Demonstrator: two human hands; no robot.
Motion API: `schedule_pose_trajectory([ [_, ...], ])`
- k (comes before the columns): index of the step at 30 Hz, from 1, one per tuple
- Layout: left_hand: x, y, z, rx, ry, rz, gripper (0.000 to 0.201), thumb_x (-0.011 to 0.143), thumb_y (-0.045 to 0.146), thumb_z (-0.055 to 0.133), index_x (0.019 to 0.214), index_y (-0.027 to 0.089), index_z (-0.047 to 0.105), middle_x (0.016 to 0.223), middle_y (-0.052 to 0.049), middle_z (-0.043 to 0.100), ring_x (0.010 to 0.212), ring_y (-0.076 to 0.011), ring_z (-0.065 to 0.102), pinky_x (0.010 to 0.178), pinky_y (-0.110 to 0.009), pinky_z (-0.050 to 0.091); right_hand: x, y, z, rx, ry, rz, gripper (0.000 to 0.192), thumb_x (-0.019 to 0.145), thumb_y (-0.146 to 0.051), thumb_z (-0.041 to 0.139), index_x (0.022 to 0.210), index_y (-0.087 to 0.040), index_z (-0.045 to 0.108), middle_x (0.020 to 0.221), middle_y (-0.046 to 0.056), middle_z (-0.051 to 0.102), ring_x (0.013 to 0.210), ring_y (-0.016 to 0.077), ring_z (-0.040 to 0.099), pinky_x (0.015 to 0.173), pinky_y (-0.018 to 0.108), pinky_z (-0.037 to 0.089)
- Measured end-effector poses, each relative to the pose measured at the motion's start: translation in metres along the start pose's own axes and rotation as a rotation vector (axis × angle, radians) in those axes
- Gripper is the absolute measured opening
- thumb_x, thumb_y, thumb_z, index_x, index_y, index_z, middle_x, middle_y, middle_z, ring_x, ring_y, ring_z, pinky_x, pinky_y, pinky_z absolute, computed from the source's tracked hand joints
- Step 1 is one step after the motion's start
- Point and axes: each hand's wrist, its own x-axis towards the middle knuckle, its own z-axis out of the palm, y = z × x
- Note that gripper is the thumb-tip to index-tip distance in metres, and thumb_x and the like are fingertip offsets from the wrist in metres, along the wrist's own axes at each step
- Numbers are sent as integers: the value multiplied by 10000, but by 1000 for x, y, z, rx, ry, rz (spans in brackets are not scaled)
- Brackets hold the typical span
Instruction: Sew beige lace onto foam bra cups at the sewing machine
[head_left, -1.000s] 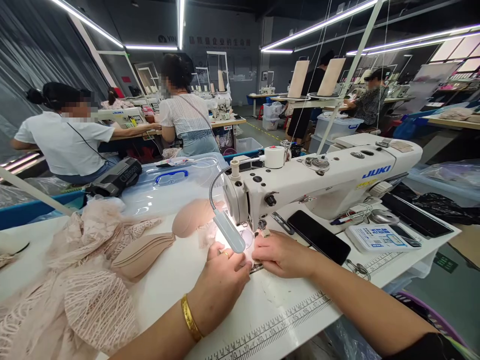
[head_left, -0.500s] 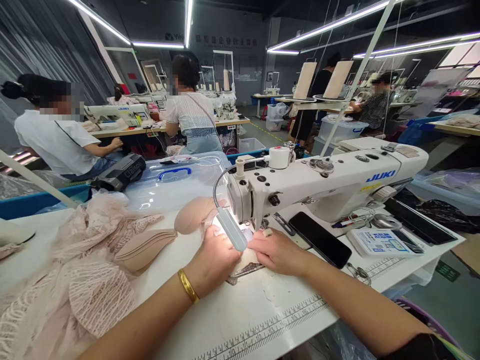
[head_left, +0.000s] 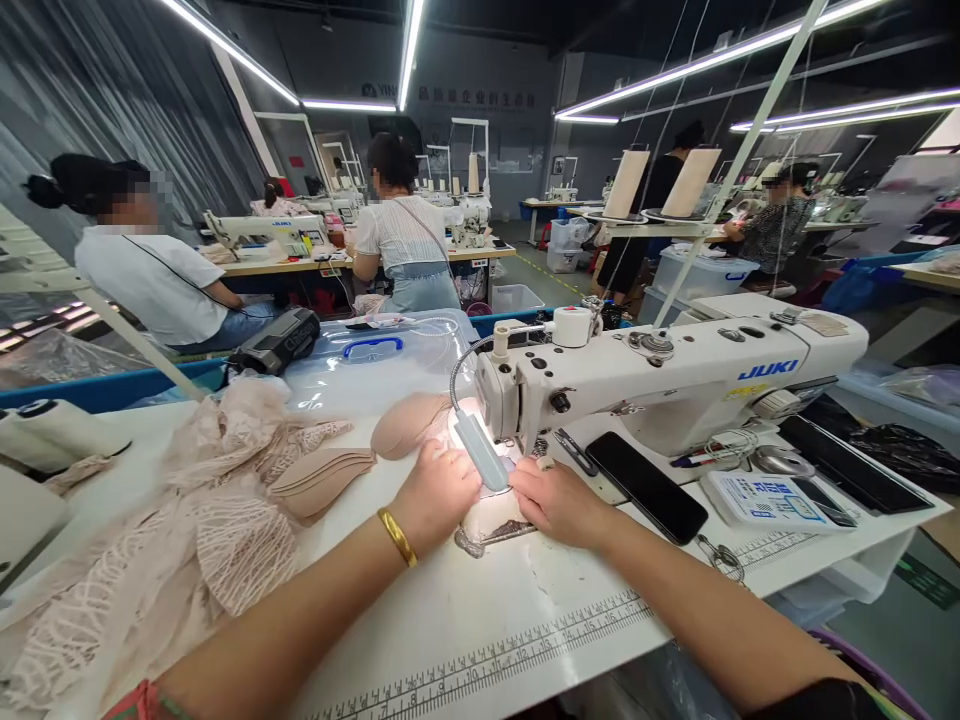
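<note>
My left hand point(head_left: 439, 497) is closed with its fingers bent, pressing pale fabric point(head_left: 452, 432) by the needle area of the white sewing machine point(head_left: 667, 365). On the other side my right hand point(head_left: 556, 500) pinches with thumb and fingers close together at the same work, a ring on one finger. A lit gooseneck lamp point(head_left: 481, 452) hangs between both hands and covers much of the fabric and the needle. Just behind my left hand lies a beige foam cup point(head_left: 407, 425). To its left rests a stack of beige foam cups point(head_left: 324, 482).
Pale lace fabric point(head_left: 247, 550) is heaped on the left of the table. Right of my right hand lie thread snips point(head_left: 576, 452), a black phone point(head_left: 646, 487) and a white box point(head_left: 772, 500). A clear lidded bin point(head_left: 375, 370) stands behind. Co-workers sit at machines beyond.
The view has shifted a little to the left, so more thread cones show at the left edge. Both hands stay at the fabric by the needle, barely moved.
</note>
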Motion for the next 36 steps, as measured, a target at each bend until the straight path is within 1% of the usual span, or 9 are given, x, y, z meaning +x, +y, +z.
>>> schedule_pose_trajectory([
  [4, -56, 45, -16, 41, -54, -58, 106, 982, 192, 573, 1042, 183, 661, 1100, -75, 740, 947, -235, 673, 973, -467, 365, -8, -2, 1, 25, 25, -31, 200, 925, -99, 437, 802, -218, 540, 770, 39, 543, 676, 201, 467, 590, 308, 305],
  [7, -106, 66, -38, 11, -34, -184, 273, 962, 283, 642, 1224, 210, 618, 1340, -83, 674, 1132, -253, 641, 1042, -479, 352, -15, 3, 10, 79, 38, -58, 235, 983, -148, 410, 863, -229, 595, 795, 49, 572, 679, 212, 530, 602, 320, 366],
  [11, -167, 60, -58, 166, 93, -579, 462, 927, 201, 656, 1380, 216, 565, 1416, -146, 607, 1205, -334, 598, 1024, -541, 389, -18, 8, 18, 137, 91, -103, 265, 1012, -194, 418, 999, -255, 675, 825, 58, 617, 698, 221, 574, 609, 323, 427],
  [14, -195, 47, -61, 187, 125, -735, 199, 950, 141, 585, 1118, 172, 688, 1094, -132, 719, 969, -321, 666, 858, -514, 488, -16, 0, 12, 143, 100, -151, 263, 1027, -198, 430, 1011, -259, 685, 817, 58, 625, 733, 223, 591, 623, 318, 457],
  [17, -199, 47, -61, 76, 169, -647, 199, 986, 108, 506, 919, 183, 677, 903, -70, 708, 819, -241, 665, 752, -407, 524, -12, -22, -1, 178, 67, -225, 256, 1031, -175, 434, 1032, -251, 679, 819, 57, 635, 751, 217, 591, 629, 309, 474],
  [24, -165, 86, -88, -386, 396, -272, 234, 972, 71, 586, 1122, 235, 659, 995, -44, 698, 908, -159, 666, 768, -248, 564, -4, -88, -31, 403, 68, -298, 384, 1041, -225, 528, 1426, -231, 525, 1369, 140, 594, 1254, 270, 531, 1056, 462, 470],
  [27, -155, 90, -96, -514, 443, -228, 316, 957, 71, 597, 1187, 272, 677, 990, -34, 720, 891, -156, 690, 742, -237, 580, -5, -100, -31, 532, 4, -284, 428, 1029, -328, 604, 1430, -209, 515, 1259, 122, 666, 1159, 241, 584, 1028, 420, 481],
  [31, -150, 79, -88, -606, 473, -547, 80, 928, 289, 687, 958, 288, 761, 913, -15, 761, 823, -194, 711, 749, -286, 589, -17, -101, -23, 511, 120, -216, 199, 1063, -319, 536, 1129, -173, 654, 839, 50, 673, 796, 186, 585, 770, 318, 487],
  [36, -146, 54, -66, -958, 509, -1052, 346, 729, 541, 827, 879, 231, 795, 918, -59, 785, 891, -255, 700, 812, -345, 586, -39, -93, -23, 243, 173, -225, 318, 1101, -306, 422, 944, -178, 668, 783, 51, 629, 720, 178, 526, 669, 301, 417],
])
